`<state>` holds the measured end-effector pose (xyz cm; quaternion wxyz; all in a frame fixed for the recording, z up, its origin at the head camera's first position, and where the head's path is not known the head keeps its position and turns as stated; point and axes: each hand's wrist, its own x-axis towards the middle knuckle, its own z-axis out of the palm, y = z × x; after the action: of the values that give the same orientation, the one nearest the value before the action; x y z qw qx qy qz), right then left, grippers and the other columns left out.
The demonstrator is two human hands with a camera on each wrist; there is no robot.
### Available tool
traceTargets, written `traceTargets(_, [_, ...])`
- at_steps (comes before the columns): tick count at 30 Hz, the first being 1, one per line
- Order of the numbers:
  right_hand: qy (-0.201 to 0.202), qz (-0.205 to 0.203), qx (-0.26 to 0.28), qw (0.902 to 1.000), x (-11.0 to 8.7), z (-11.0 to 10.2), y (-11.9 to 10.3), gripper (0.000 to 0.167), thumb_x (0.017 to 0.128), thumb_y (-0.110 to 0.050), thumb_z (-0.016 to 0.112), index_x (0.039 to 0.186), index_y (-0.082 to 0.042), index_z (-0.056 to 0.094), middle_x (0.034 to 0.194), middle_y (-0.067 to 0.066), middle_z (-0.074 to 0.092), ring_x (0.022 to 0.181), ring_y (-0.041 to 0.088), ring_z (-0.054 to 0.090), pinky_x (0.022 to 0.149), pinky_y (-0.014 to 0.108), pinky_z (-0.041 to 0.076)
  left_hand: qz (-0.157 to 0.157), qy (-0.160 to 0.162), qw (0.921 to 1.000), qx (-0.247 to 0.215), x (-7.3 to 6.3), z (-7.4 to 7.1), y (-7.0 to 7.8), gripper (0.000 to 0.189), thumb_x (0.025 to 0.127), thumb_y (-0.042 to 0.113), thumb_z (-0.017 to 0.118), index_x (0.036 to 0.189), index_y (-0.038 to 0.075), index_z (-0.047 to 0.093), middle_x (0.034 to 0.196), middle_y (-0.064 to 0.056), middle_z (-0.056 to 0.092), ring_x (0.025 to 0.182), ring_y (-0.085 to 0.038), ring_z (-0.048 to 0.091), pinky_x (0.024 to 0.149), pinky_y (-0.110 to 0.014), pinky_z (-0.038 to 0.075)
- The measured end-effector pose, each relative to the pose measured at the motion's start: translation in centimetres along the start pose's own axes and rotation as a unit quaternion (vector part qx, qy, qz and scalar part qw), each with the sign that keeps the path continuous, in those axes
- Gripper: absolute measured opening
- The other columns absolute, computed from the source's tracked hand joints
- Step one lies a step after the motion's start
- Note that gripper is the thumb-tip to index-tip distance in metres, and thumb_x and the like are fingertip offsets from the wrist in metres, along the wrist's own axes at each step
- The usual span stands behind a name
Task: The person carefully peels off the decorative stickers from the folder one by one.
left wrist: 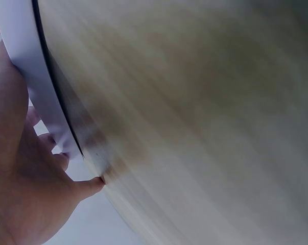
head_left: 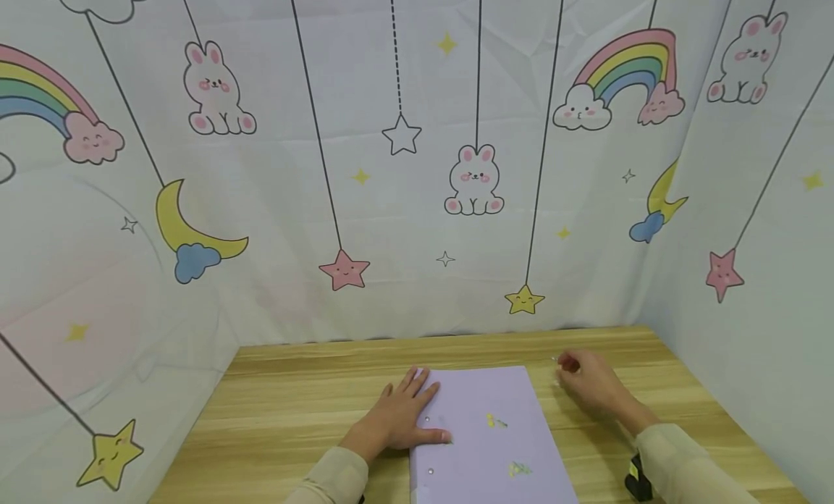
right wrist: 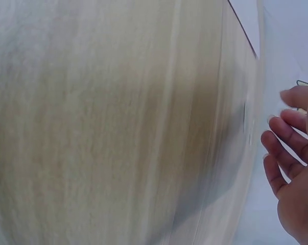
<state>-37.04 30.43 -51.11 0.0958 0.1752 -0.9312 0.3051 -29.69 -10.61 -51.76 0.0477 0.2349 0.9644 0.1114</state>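
A lavender binder [head_left: 482,446] lies on the table, with small yellow and green flower motifs and metal rivets along its left side. My left hand [head_left: 407,413] rests on its upper left part, fingers spread and thumb on the cover. In the left wrist view, the binder's thick edge [left wrist: 33,66] runs beside that hand [left wrist: 26,168]. My right hand [head_left: 589,381] hovers over the table to the right of the binder, fingers loosely bent. Near its fingertips is a tiny shiny piece, too small to identify. The right wrist view shows the hand [right wrist: 297,143] with nothing visibly gripped.
The wood-grain table [head_left: 293,402] ends at a white cloth backdrop [head_left: 417,301] printed with rabbits, stars and rainbows, which also hangs at both sides. A black item with a yellow label [head_left: 638,479] is by the right sleeve.
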Motion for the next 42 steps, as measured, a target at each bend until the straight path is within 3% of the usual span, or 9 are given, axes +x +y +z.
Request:
traceTargets(8, [0.014,-0.016,-0.006,0.9998,0.0,-0.3,-0.1,0.059,0.098,-0.032,0.077,0.137,0.010,0.061,0.127,0.025,0.070,0.120,0.048,0.064,0.101,0.065,0.049,0.000,0.003,1.0000,0.006,0.0,-0.1,0.1,0.103,0.090,0.081,0.061,0.166,0.017,0.038,0.175,-0.012,0.022,0.163,-0.034,0.015,0.121,-0.068,0.026])
traceTargets(17, [-0.008,-0.021,-0.039,0.9990,-0.1,0.0,-0.6,0.095,0.095,-0.053,0.074,0.157,0.010,0.039,0.156,0.035,0.045,0.142,0.059,0.042,0.113,0.074,0.032,0.000,0.001,1.0000,0.004,-0.1,-0.1,0.1,0.102,0.090,0.080,0.061,0.166,0.017,0.037,0.176,-0.012,0.022,0.163,-0.034,0.014,0.121,-0.068,0.026])
traceTargets(29, [-0.019,-0.039,-0.070,0.9966,0.0,0.9,-1.9,0.102,0.094,-0.059,0.071,0.163,0.005,0.033,0.168,0.028,0.030,0.151,0.058,0.027,0.112,0.082,0.023,0.001,0.000,1.0000,0.007,-0.1,-0.1,0.1,0.103,0.090,0.082,0.060,0.167,0.017,0.037,0.176,-0.012,0.021,0.163,-0.034,0.014,0.121,-0.067,0.026])
traceTargets(42, [-0.005,-0.065,-0.050,0.9966,0.1,1.8,-3.3,0.100,0.090,-0.060,0.075,0.161,0.000,0.040,0.164,0.025,0.041,0.148,0.053,0.036,0.113,0.077,0.028,-0.004,-0.005,0.9999,0.016,0.1,0.2,-0.1,0.103,0.090,0.083,0.058,0.167,0.019,0.036,0.176,-0.010,0.021,0.163,-0.033,0.014,0.121,-0.067,0.027])
